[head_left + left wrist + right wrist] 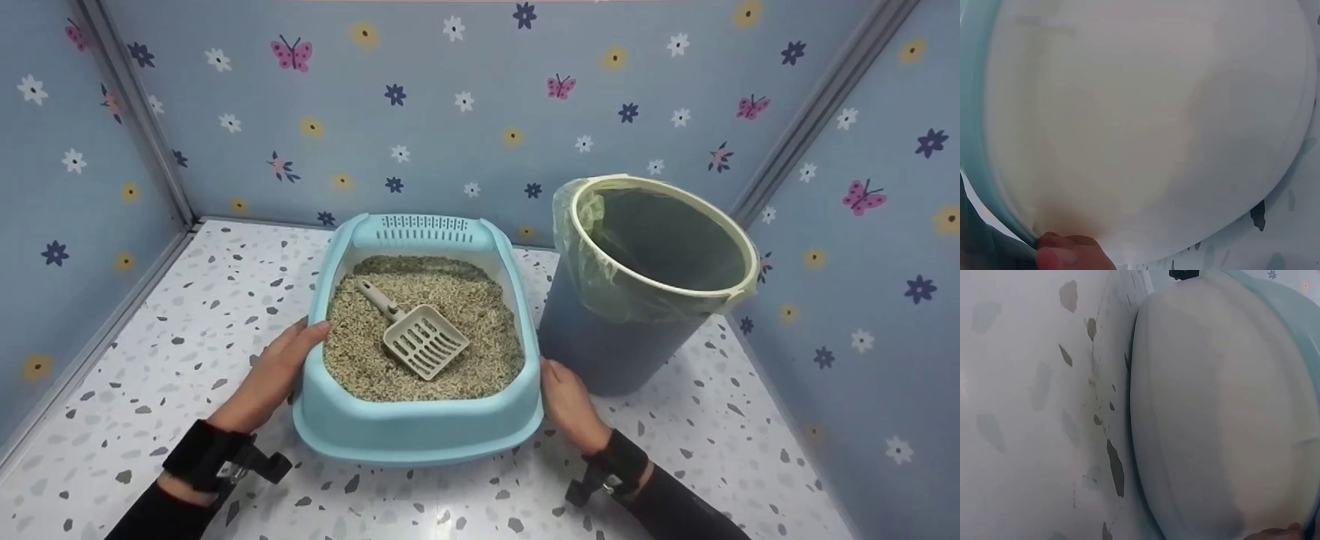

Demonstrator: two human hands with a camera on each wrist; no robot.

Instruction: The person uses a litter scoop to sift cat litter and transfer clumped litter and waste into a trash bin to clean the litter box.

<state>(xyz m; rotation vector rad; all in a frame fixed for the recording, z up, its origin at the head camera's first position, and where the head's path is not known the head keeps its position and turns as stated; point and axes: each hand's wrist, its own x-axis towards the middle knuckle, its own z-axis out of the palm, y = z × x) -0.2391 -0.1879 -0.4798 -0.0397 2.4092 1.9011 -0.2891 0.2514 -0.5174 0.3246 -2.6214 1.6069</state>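
A light-blue litter box [416, 431] with a white base [1157, 124] stands before me, filled with tan granular litter [360, 352]. On the litter lies a beige slotted litter scoop [426, 341], its handle pointing to the far left. My left hand [270, 371] grips the box's left side, thumb over the rim and fingertips [1075, 254] against the base under it. At the right side, near the front corner, my right hand [571, 405] holds the rim, its fingertips [1278, 533] at the lower edge of the right wrist view. The rim hides most fingers.
A tall dark-blue trash bin [615, 352] with a pale rim and a translucent yellowish-green liner [600, 277] stands close to the box's right side. Speckled white floor [187, 315] surrounds both. Blue flowered panels [450, 112] rise behind and at both sides.
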